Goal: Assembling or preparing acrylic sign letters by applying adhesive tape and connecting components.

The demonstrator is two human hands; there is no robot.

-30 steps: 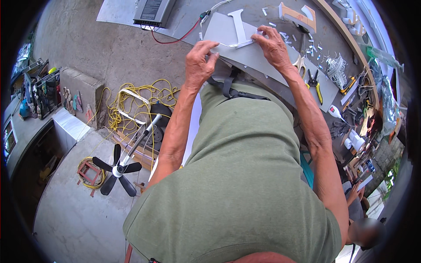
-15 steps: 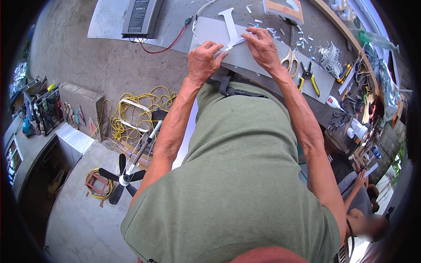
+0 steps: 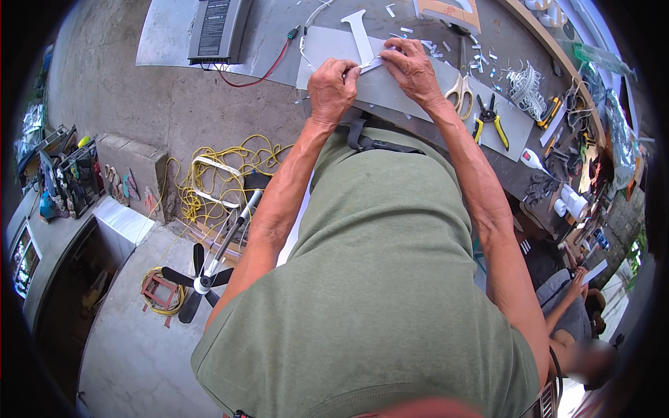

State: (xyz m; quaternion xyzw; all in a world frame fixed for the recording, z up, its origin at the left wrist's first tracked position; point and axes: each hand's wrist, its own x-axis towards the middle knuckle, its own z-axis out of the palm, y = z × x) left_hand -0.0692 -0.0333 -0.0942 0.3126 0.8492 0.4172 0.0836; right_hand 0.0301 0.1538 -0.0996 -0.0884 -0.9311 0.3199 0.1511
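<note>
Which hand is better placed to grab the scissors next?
Right, probably. The right hand rests on the white strip, on the same side as the scissors, which lie on the grey sheet just beyond it. The left hand sits on the far side and would have to cross over.

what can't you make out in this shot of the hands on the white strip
Head view, the only one:
- How the white strip is pinched: the left hand and right hand cover its ends.
- The white letter shape: its top is cut off by the upper edge.
- The small white offcuts: too small to tell apart.
- The bench edge under the hands: hidden by the green shirt.
</note>
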